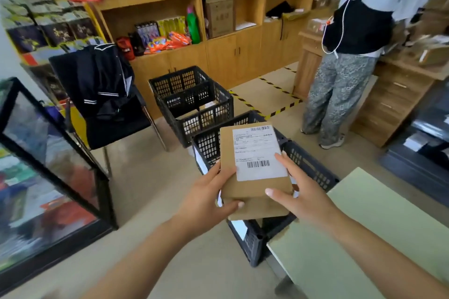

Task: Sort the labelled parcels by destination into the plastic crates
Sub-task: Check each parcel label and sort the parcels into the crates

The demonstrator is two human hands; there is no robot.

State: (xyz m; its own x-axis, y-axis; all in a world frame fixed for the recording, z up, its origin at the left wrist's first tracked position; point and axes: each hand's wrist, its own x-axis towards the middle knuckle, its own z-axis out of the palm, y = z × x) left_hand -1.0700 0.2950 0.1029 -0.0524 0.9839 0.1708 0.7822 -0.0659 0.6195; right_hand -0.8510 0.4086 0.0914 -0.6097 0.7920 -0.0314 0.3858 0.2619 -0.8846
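- Left hand (209, 198): reaching in from lower left; thumb curled over the near left edge of the parcel, fingers wrapped beneath, gripping it.
- Right hand (300, 198): reaching in from lower right; thumb laid across the top near the lower right corner, forefinger stretched along the right edge onto the label, remaining fingers hidden underneath; holding the same parcel.
- Parcel (245, 192): flat brown cardboard box, held in the air between both hands, label side up, directly above the near crate.
- Label (258, 153): white shipping sticker with two barcodes, covering the upper right of the box face; print too small to read.
- Near crate (313, 172): black slotted plastic, on the floor just beside the table, mostly hidden by the box; white paper showing inside along the left wall.
- Far crate (194, 102): black slotted plastic, on the floor just behind the near one, divided across the middle; brown boxes visible in the nearer half.
- Table (364, 238): pale green top, lower right.
- Chair (107, 107): black, left of the crates, dark clothing draped over the back.
- Shelving (218, 22): wooden, along the back wall, stocked with packets, bottles and cartons.
- Glass case (43, 172): black-framed, far left.
- Second person (349, 56): standing at right, back turned, facing a wooden counter.
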